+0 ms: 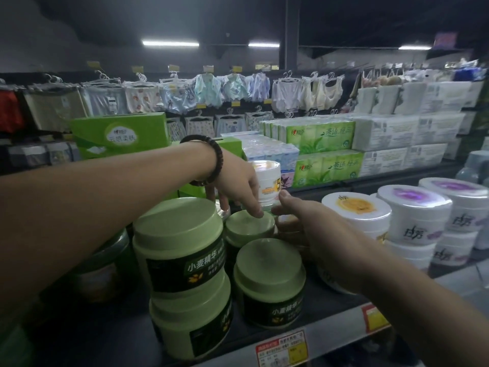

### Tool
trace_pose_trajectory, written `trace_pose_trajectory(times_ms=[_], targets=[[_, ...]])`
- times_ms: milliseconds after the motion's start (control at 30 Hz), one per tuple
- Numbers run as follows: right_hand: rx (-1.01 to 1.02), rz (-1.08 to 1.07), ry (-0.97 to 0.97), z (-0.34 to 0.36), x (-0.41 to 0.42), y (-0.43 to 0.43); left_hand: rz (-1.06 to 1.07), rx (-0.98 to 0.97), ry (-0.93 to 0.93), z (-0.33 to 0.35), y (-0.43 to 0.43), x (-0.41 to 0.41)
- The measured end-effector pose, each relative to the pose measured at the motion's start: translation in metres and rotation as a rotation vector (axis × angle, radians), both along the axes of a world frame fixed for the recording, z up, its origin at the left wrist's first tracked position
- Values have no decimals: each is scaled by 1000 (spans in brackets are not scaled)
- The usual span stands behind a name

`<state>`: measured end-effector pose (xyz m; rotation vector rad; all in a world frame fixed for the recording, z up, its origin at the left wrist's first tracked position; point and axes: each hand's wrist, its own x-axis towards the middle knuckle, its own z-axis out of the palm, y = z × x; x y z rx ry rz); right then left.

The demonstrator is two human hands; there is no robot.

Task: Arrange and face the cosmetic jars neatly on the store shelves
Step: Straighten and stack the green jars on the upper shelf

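The shelf point(330, 337) is crammed with chunky green jars point(182, 234) up front, and the little white jar point(268, 181) sits behind them. It looks like smooth hard plastic, probably light but slick, so it's best held round its sides below the lid point(266, 165). The left hand point(238, 186) and right hand point(309, 229) flank it, both loose-fingered, gripping nothing.

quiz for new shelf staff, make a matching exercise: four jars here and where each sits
1 round white jar, orange-slice lid
2 round white jar, purple lid
3 tall white jar, orange label
4 lone green-lidded plastic jar

a front, beside green two-jar stack
b far right
c back, between left hand and right hand
d right of right hand

Pairs: 1-d, 2-b, 3-c, 4-a
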<state>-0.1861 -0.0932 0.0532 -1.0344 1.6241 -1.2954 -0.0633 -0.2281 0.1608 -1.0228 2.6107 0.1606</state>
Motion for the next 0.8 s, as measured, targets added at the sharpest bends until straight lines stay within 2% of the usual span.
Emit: trace_pose_trajectory(times_ms=[167, 367, 800], targets=[[37, 23, 10, -3, 1, 0, -27, -27, -17, -10, -2, -2], [4, 3, 139, 2, 13, 16, -98, -126, -47, -15, -8, -4], [-22, -37, 117, -5, 16, 11, -116, -116, -108, -18, -12, -9]])
